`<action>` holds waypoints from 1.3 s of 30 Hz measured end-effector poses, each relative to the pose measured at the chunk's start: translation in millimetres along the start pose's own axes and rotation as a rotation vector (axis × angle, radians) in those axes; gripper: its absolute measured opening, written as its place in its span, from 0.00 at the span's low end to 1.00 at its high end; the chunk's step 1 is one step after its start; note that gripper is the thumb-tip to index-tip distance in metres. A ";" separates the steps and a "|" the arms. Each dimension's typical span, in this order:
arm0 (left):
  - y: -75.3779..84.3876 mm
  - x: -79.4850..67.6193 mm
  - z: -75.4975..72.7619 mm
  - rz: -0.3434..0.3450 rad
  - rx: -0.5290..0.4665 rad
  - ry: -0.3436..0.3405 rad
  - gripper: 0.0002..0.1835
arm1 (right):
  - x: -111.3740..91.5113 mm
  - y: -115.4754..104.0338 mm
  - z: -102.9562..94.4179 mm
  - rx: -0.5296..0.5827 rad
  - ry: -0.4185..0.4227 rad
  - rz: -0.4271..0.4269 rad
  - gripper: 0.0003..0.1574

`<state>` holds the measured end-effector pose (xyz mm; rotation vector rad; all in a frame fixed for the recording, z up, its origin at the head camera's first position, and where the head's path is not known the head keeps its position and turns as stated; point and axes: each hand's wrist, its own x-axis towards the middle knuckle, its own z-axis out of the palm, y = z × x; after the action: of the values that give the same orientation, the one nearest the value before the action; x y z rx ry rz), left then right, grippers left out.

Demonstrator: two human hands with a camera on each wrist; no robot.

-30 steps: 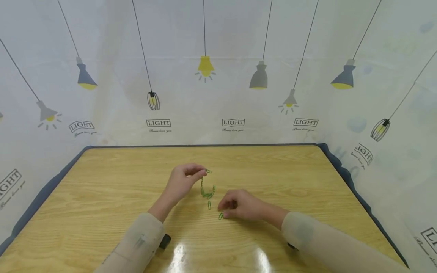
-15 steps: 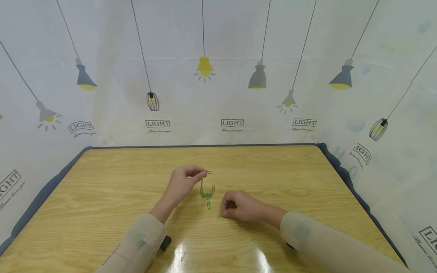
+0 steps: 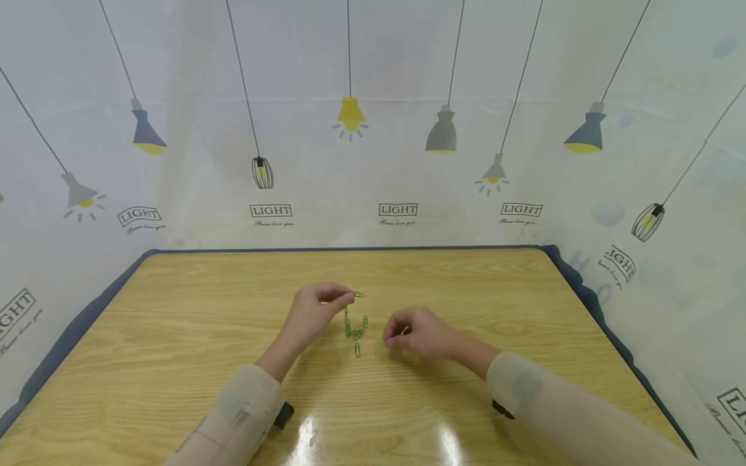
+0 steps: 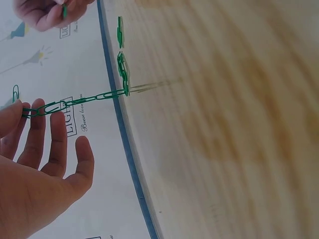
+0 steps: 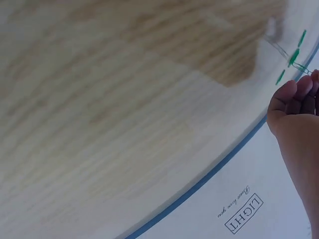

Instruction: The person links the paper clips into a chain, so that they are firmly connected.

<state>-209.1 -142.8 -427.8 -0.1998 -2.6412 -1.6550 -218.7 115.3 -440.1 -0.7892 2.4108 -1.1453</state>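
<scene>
My left hand [image 3: 311, 314] pinches the upper end of a chain of green paper clips [image 4: 75, 102] between thumb and forefinger. One clip [image 4: 16, 93] sticks out past those fingertips. The chain hangs down, and its lower part [image 3: 348, 331] lies bunched on the table. To the right, my right hand [image 3: 422, 333] is raised over the table and pinches a single green paper clip [image 4: 65, 10], mostly hidden by the fingers. A separate paper clip [image 3: 358, 350] lies just in front of the bunch. Whether the clip [image 3: 365, 321] at the bunch's right is linked, I cannot tell.
The wooden table [image 3: 233, 278] has a dark blue edge and reaches back to a white wall cloth [image 3: 396, 168] printed with lamps. A small black piece [image 3: 283, 415] shows by the left sleeve.
My right hand picked the single paper clip up from the table and moved away from me and slightly right with it. My left hand stayed nearly still, holding the chain.
</scene>
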 end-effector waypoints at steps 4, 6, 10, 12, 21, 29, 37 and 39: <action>0.3 -0.2 0.7 0.004 0.003 -0.001 0.12 | 2.0 -4.6 -9.1 0.010 0.066 -0.029 0.07; 0.6 -0.3 0.8 0.008 0.002 -0.003 0.11 | 2.8 -8.0 -14.0 0.011 0.091 -0.025 0.09; 2.4 -0.2 0.8 0.007 -0.002 -0.004 0.11 | 5.6 -16.8 -25.1 0.041 0.129 -0.005 0.14; 4.1 0.1 0.7 0.012 -0.003 -0.002 0.11 | 8.2 -21.0 -30.9 0.072 0.150 0.005 0.16; 6.3 1.0 2.8 0.041 0.001 -0.008 0.09 | 19.0 -37.5 -35.2 0.128 0.230 0.001 0.15; 5.3 0.3 7.3 0.076 0.020 0.002 0.09 | 24.0 -43.1 -31.8 0.203 0.275 0.014 0.15; 12.8 -1.5 8.6 0.107 0.048 0.032 0.09 | 29.4 -43.7 -28.8 0.226 0.287 0.003 0.11; 14.4 -0.2 9.0 0.118 0.054 0.038 0.09 | 29.8 -43.5 -28.8 0.232 0.279 -0.005 0.11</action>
<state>-206.7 -128.5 -418.8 -0.3135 -2.5885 -1.5345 -242.8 91.4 -390.5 -0.5946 2.4281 -1.5945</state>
